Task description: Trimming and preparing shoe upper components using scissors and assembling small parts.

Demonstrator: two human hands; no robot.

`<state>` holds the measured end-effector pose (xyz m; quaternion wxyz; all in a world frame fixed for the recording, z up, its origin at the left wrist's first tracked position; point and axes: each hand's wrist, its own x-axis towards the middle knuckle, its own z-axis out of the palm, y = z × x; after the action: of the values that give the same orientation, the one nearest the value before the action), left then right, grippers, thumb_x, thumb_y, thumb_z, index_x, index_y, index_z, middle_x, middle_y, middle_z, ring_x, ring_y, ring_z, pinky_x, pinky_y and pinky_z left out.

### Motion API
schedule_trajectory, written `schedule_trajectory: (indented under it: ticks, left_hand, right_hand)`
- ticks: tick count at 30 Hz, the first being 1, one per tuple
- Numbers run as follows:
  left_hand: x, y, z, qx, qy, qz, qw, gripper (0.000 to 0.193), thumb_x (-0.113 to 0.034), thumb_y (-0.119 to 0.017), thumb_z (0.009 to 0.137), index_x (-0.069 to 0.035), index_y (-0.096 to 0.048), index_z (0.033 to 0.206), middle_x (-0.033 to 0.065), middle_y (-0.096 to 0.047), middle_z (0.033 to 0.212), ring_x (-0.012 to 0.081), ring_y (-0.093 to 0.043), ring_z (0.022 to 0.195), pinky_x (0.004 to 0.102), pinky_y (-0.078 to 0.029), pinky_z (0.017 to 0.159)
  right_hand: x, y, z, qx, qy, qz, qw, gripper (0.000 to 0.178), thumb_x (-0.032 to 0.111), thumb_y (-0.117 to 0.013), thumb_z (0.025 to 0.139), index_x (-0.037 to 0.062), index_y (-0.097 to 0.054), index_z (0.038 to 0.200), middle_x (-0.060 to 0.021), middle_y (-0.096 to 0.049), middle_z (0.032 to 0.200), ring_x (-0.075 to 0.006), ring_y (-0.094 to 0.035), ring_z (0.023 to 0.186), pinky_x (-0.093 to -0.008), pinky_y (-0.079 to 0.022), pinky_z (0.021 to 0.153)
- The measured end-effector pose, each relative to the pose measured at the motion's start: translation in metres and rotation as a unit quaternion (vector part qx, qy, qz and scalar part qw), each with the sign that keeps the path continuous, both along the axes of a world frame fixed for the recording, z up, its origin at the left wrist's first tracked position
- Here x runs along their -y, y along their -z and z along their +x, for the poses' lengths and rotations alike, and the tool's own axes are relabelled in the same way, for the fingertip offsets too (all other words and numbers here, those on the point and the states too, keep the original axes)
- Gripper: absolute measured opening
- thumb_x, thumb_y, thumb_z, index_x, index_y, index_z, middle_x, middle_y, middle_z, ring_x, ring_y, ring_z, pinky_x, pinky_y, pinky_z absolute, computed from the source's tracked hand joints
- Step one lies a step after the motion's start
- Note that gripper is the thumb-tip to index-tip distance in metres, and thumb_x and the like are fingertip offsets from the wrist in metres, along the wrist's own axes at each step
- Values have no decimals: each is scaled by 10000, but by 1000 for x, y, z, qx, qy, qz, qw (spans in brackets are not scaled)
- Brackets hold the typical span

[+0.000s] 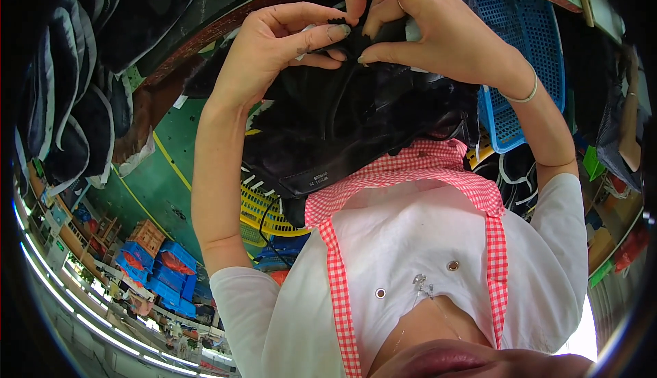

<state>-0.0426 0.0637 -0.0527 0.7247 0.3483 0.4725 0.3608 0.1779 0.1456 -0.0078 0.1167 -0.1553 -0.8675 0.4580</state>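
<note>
Across my lap lies a black piece [321, 114], part smooth and part furry, with small pale print on one flap. Its kind is hard to make out, though it resembles a shoe or boot upper. My left hand [280, 46] pinches its far edge between thumb and fingers, where a short zigzag-cut black strip [337, 20] shows. Close on the right, my right hand [434, 32] has its fingers curled and its thumb against the same black material. The two hands nearly meet, and the index fingertip of the right one reaches the zigzag strip. Folds hide some fingertips.
A workbench edge [185, 53] runs beyond my hands. Several black pieces with white edges [75, 83] hang at the left. A blue perforated basket [523, 56] stands at the right, and a yellow basket [267, 213] sits below my lap. Blue crates [168, 275] stand farther off.
</note>
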Motion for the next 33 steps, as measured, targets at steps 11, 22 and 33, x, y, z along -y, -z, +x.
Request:
schedule_trajectory:
  ticks: [11, 22, 33]
  left_hand:
    - [-6, -6, 2, -20, 30, -7, 999, 254, -103, -671, 872, 23, -658, 1092, 115, -679, 1009, 174, -687, 765, 295, -598, 710]
    - [-9, -9, 3, -37, 58, -3, 998, 237, -82, -673, 869, 22, -658, 1081, 110, -686, 934, 170, -683, 750, 294, -596, 692]
    - [-7, -10, 8, -30, 38, -4, 999, 193, -92, -678, 867, -4, -663, 1038, 68, -673, 858, 147, -669, 719, 288, -594, 666]
  right_hand:
    - [-4, -9, 1, 69, -8, -82, 994, 356, 128, -701, 828, 61, -466, 1087, -68, -595, 997, -216, -528, 974, -360, -318, 936]
    - [-8, 25, 3, -82, 33, 86, 992, 362, 102, -726, 785, 56, -470, 1037, -67, -612, 923, -220, -579, 907, -337, -337, 917]
    - [-7, 45, 3, -245, 32, 259, 934, 361, 92, -738, 765, 60, -471, 1005, -50, -626, 865, -201, -614, 876, -333, -320, 926]
